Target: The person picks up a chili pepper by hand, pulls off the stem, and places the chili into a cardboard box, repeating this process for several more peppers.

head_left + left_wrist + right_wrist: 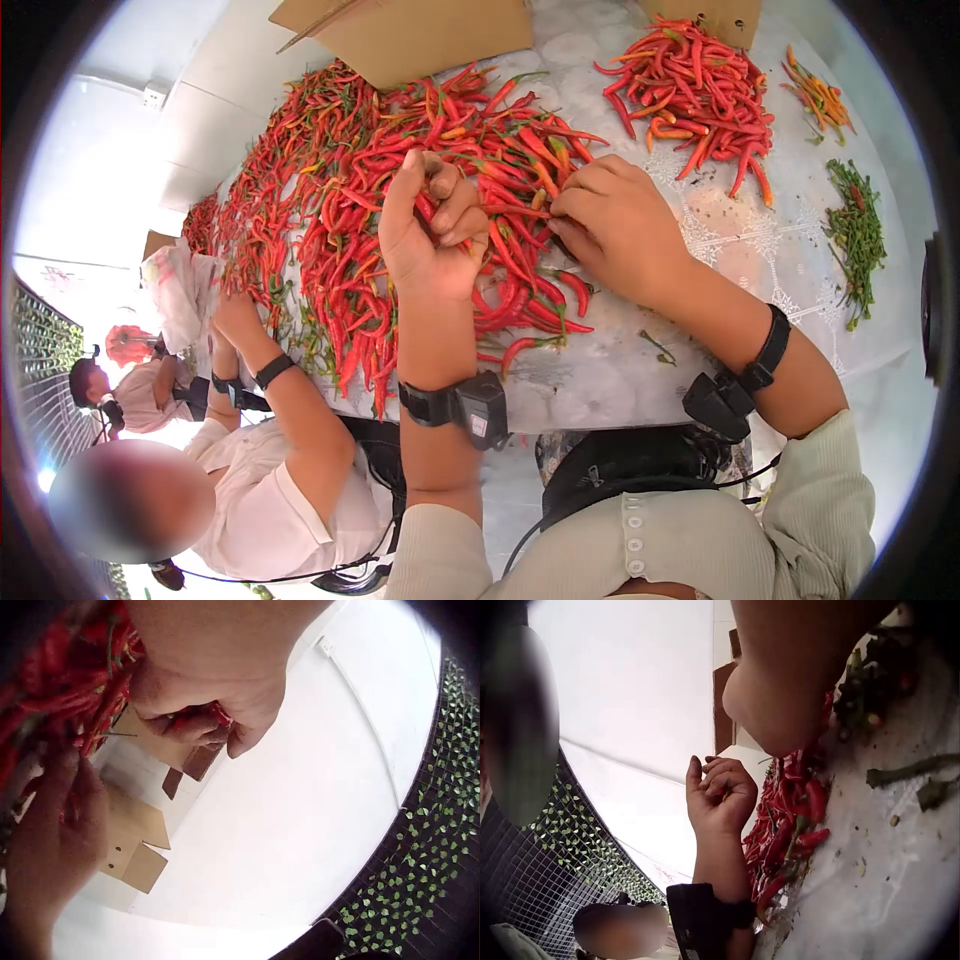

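I am seeing the left hand (433,235) holding its fingers curled round at least one red chilli (220,712), whose skin is showing between them in the left wrist view; how many more are lying in that palm I cannot tell; the right hand (612,225) is, as far as I am making out, pinching the end of another chilli (520,210) between thumb and fingers, right over the main heap (350,225); that heap is spreading across the patterned surface (720,250) in front of both hands, while a smaller red pile (690,95) is lying apart on the right, with a green pile (857,240) beyond it, nearer the edge.

I am judging each chilli to be very light and slim, firm but bending a little along its body; the glossy skin is probably sliding easily under a loose touch; the narrow tips and thin stems are looking like the parts most likely to snap; so I am favouring a light pinch on the body just below the stem, rather than on the tip; hard squeezing is risking a crease or split; since many are lying crossed, I am counting on a pull along the length to be freeing one with the least snagging.
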Available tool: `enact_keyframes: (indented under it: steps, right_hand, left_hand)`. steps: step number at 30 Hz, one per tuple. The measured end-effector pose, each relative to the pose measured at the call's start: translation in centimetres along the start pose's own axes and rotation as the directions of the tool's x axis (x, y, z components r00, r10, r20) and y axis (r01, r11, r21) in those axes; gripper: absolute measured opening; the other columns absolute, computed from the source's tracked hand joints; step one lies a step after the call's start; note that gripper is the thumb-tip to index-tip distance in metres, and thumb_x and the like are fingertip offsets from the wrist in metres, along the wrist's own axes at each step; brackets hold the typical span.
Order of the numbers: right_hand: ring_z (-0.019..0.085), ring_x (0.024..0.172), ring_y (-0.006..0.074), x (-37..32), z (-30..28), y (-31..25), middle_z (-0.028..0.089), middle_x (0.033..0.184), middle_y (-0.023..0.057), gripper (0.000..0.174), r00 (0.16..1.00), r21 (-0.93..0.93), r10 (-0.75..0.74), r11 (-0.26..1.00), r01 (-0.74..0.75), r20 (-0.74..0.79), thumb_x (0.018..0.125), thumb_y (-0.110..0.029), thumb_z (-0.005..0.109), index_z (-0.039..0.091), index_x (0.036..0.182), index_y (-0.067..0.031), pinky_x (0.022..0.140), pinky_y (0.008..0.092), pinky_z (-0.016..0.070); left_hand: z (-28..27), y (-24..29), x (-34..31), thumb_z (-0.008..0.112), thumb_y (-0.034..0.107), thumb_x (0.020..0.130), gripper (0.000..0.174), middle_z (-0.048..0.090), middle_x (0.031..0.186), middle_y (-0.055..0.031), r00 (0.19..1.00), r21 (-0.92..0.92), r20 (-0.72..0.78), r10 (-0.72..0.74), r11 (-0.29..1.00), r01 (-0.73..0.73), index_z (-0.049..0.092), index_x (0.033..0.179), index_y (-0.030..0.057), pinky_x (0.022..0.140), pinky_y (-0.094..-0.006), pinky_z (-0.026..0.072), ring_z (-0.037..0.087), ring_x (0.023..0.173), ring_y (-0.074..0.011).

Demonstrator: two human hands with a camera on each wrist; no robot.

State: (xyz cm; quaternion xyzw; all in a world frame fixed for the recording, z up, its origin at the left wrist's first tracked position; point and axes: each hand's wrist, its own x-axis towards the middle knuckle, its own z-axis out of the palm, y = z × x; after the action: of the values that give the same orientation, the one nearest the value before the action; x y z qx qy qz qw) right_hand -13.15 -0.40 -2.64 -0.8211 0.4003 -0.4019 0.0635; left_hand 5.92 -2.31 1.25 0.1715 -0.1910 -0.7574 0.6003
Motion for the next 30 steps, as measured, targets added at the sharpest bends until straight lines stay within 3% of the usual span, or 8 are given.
enact_keyframes:
  steps: [6, 9, 11, 12, 16, 19, 22, 30]
  right_hand:
    - [0.053, 0.079, 0.0291, 0.0, -1.1, -0.3, 0.058, 0.081, 0.009, 0.012, 0.931, 0.109, 0.063, 0.994, -0.025, -0.359, 0.07, -0.008, 0.065, 0.059, 0.08, -0.0052, 0.07, 0.0382, 0.0425]
    - [0.053, 0.08, 0.0289, -0.2, -1.7, -0.7, 0.059, 0.084, 0.0097, 0.013, 0.912, 0.103, 0.075, 0.994, -0.036, -0.403, 0.071, -0.009, 0.066, 0.059, 0.082, -0.0055, 0.07, 0.0372, 0.0428]
    - [0.053, 0.08, 0.0288, -0.2, -1.9, -0.9, 0.058, 0.084, 0.0094, 0.015, 0.923, 0.099, 0.04, 0.995, -0.002, -0.383, 0.07, -0.009, 0.066, 0.059, 0.082, -0.006, 0.07, 0.0371, 0.0429]
    - [0.053, 0.08, 0.0287, -0.2, -2.1, -0.9, 0.058, 0.084, 0.0093, 0.015, 0.927, 0.098, 0.023, 0.995, 0.015, -0.374, 0.07, -0.009, 0.067, 0.059, 0.083, -0.0062, 0.069, 0.037, 0.043]
    - [0.054, 0.077, 0.0276, 0.0, -1.9, -0.9, 0.058, 0.084, 0.0078, 0.017, 0.93, 0.068, -0.128, 0.985, 0.161, -0.345, 0.068, -0.011, 0.069, 0.059, 0.081, -0.0071, 0.067, 0.0371, 0.0441]
    - [0.054, 0.076, 0.0261, 0.1, -1.8, -1.0, 0.057, 0.084, 0.0064, 0.019, 0.915, 0.047, -0.247, 0.96, 0.275, -0.319, 0.063, -0.011, 0.068, 0.059, 0.08, -0.0079, 0.065, 0.036, 0.0453]
    - [0.055, 0.078, 0.024, 0.0, -2.1, -1.5, 0.056, 0.085, 0.0049, 0.021, 0.882, -0.03, -0.354, 0.931, 0.363, -0.31, 0.06, -0.011, 0.064, 0.059, 0.079, -0.0082, 0.064, 0.034, 0.0461]
    - [0.054, 0.083, 0.0197, -0.5, -2.6, -2.8, 0.056, 0.086, 0.0019, 0.021, 0.831, -0.143, -0.496, 0.868, 0.475, -0.252, 0.058, -0.014, 0.059, 0.058, 0.078, -0.0089, 0.065, 0.0309, 0.0449]
  left_hand:
    - [0.0, -0.1, -0.1, 0.056, 0.013, 0.085, 0.007, 0.039, 0.06, 0.0045, 0.999, 0.186, -0.046, -0.011, 0.982, 0.019, 0.053, 0.08, 0.0108, 0.035, -0.0165, 0.0246, 0.032, 0.044, -0.0037]
    - [0.4, -1.1, -0.1, 0.06, 0.011, 0.082, 0.006, 0.042, 0.061, 0.0049, 0.993, 0.357, -0.114, -0.018, 0.932, 0.058, 0.054, 0.083, 0.0103, 0.036, -0.0166, 0.0227, 0.033, 0.043, -0.0027]
    - [1.5, -2.1, -0.4, 0.061, 0.011, 0.082, 0.007, 0.045, 0.061, 0.004, 0.991, 0.504, -0.131, 0.027, 0.863, 0.043, 0.055, 0.086, 0.0087, 0.036, -0.0169, 0.0227, 0.034, 0.043, -0.0027]
    - [1.4, -2.3, -0.3, 0.062, 0.013, 0.083, 0.014, 0.047, 0.061, 0.0026, 0.996, 0.524, -0.085, 0.039, 0.852, 0.012, 0.057, 0.093, 0.0056, 0.036, -0.0176, 0.023, 0.036, 0.043, -0.0029]
    - [1.6, -2.6, -0.5, 0.062, 0.015, 0.084, 0.019, 0.05, 0.063, 0.0015, 0.998, 0.546, -0.057, 0.008, 0.837, 0.024, 0.058, 0.098, 0.0044, 0.036, -0.0176, 0.0241, 0.036, 0.043, -0.0033]
    - [1.0, -2.5, -0.4, 0.056, 0.014, 0.087, 0.017, 0.06, 0.083, -0.0031, 0.999, 0.513, -0.046, -0.002, 0.858, 0.025, 0.057, 0.1, 0.0034, 0.035, -0.0146, 0.0258, 0.04, 0.048, -0.0023]
    - [1.0, -2.6, -0.1, 0.062, 0.015, 0.084, 0.013, 0.05, 0.064, 0.0036, 0.996, 0.48, -0.094, -0.006, 0.876, 0.05, 0.058, 0.092, 0.0068, 0.035, -0.017, 0.0257, 0.04, 0.045, -0.0031]
    - [0.8, -2.4, 0.0, 0.06, 0.013, 0.084, 0.005, 0.054, 0.065, 0.0027, 0.989, 0.444, -0.133, -0.071, 0.888, 0.123, 0.058, 0.086, 0.0092, 0.033, -0.0149, 0.0249, 0.04, 0.044, -0.0017]
